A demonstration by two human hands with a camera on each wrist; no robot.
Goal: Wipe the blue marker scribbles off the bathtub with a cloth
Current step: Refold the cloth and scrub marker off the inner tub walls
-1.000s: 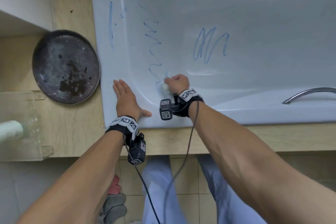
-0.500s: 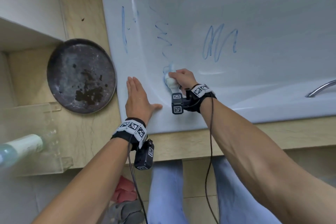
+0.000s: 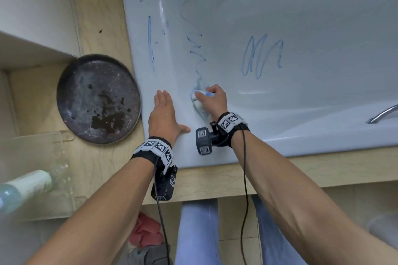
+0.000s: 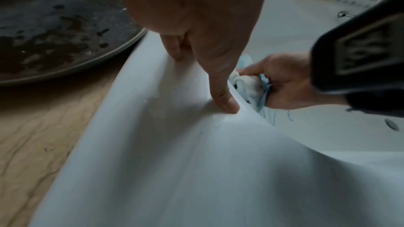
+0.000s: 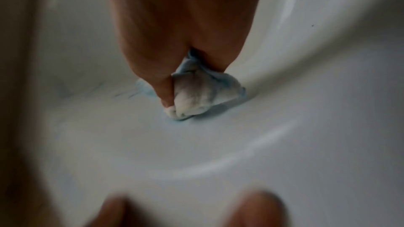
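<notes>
A white bathtub [image 3: 301, 6] carries blue marker scribbles: a long wavy line [image 3: 195, 47] down its inner left wall, a zigzag patch [image 3: 261, 56] further right, and a straight stroke [image 3: 150, 45] on the rim. My right hand [image 3: 213, 100] grips a bunched white cloth [image 3: 199, 103] stained blue and presses it on the wall at the wavy line's lower end, where a blue smear shows. In the right wrist view the cloth [image 5: 201, 96] sits under the fingers. My left hand [image 3: 164, 114] lies flat, fingers straight, on the tub rim [image 4: 164, 144] beside it.
A dark, stained round pan [image 3: 98, 99] lies on the wooden ledge [image 3: 103, 28] left of the tub. A clear plastic box holding a bottle [image 3: 28, 185] stands at the lower left. A chrome grab handle [image 3: 384, 114] is on the near rim at the right.
My right hand with the cloth has rubbed upward along the wavy line, whose lowest loops are now gone or smeared. The left hand stays flat on the rim. The head view has shifted.
</notes>
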